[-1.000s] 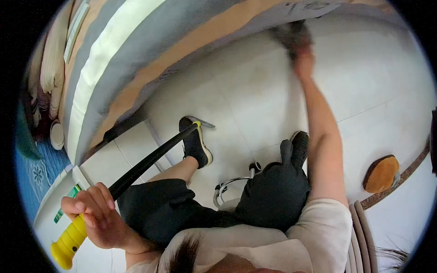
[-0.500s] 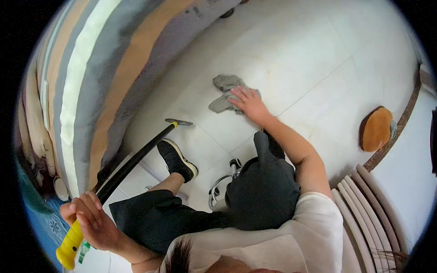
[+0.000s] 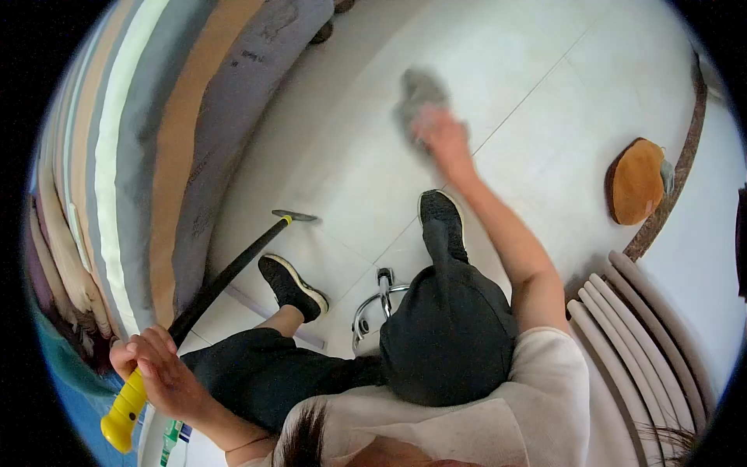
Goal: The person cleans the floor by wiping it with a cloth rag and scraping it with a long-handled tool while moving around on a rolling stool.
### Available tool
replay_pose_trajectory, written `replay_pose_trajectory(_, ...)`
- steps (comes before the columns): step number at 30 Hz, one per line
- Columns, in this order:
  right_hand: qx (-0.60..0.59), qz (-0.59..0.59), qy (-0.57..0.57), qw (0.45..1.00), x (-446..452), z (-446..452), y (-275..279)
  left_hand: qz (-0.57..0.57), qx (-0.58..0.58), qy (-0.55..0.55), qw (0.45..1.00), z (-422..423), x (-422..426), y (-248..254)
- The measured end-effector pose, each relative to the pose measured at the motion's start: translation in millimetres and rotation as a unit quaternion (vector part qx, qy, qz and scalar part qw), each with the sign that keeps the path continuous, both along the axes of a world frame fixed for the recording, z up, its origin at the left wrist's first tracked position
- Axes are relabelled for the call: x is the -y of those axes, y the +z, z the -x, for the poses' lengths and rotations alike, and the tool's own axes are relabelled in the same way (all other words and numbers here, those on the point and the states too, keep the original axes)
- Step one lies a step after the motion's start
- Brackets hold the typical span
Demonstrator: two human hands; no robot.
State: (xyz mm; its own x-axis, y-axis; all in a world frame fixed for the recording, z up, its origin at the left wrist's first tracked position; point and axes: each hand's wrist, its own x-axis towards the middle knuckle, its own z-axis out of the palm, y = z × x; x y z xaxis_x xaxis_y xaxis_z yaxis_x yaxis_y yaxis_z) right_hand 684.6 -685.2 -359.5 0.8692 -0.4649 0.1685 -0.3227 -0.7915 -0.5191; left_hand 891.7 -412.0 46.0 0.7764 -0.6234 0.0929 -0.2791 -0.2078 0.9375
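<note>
My left hand (image 3: pixel 159 366) is closed around a long pick-like tool, where its yellow grip (image 3: pixel 123 416) meets the black shaft (image 3: pixel 229 272). At the far end a thin metal crosspiece (image 3: pixel 294 215) is near the floor, just beyond my left shoe (image 3: pixel 292 288). Out ahead, my right hand (image 3: pixel 442 134) is on a grey cloth (image 3: pixel 422 89) over the pale tiles. Both the hand and the cloth are smeared by motion, and single fingers are hard to make out.
A big striped cushioned piece of furniture (image 3: pixel 175 148) stands at left. On the right are a brown round pad (image 3: pixel 638 180) by the wall, and a stack of beige curved slabs (image 3: pixel 622 335). Chrome chair legs (image 3: pixel 384 292) show between my shoes, and a green-and-white item (image 3: pixel 171 444) lies lower left.
My right hand and the grey cloth have moved away from me across the floor. My right shoe has come into view. The left hand still holds the tool in nearly the same place.
</note>
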Motion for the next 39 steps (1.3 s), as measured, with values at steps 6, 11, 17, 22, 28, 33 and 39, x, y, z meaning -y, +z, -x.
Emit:
replay_pose_trajectory(6, -0.048, -0.055, 0.048, 0.996, -25.0, 66.6, -29.0, -0.021, -0.005, -0.028, 0.999, -13.3, 12.3, -10.3)
replay_pose_trajectory(11, -0.080, 0.062, -0.193, 0.976, 134.8, 100.1, -79.3, -0.033, -0.014, -0.043, 0.998, -9.5, 19.7, -9.6)
replay_pose_trajectory(17, 0.002, 0.076, -0.243, 0.967, 138.8, 90.7, -26.3, -0.027, -0.024, -0.073, 0.997, -2.7, 42.4, 0.8)
replay_pose_trajectory(22, -0.196, -0.047, -0.059, 0.978, -41.9, 147.6, -39.8, -0.023, -0.014, -0.057, 0.998, -8.5, 66.9, -8.0)
replay_pose_trajectory(28, -0.188, -0.058, -0.193, 0.961, 12.7, 164.8, -51.1, -0.038, -0.026, -0.139, 0.989, -1.6, 82.7, -18.0)
replay_pose_trajectory(33, -0.112, -0.037, -0.363, 0.924, 111.7, 149.1, -61.2, -0.033, -0.008, -0.134, 0.990, 2.7, 80.9, -21.3)
replay_pose_trajectory(39, -0.137, 0.029, -0.282, 0.949, -14.3, 189.6, 10.1, -0.026, -0.003, -0.122, 0.992, 25.7, 90.8, -8.5)
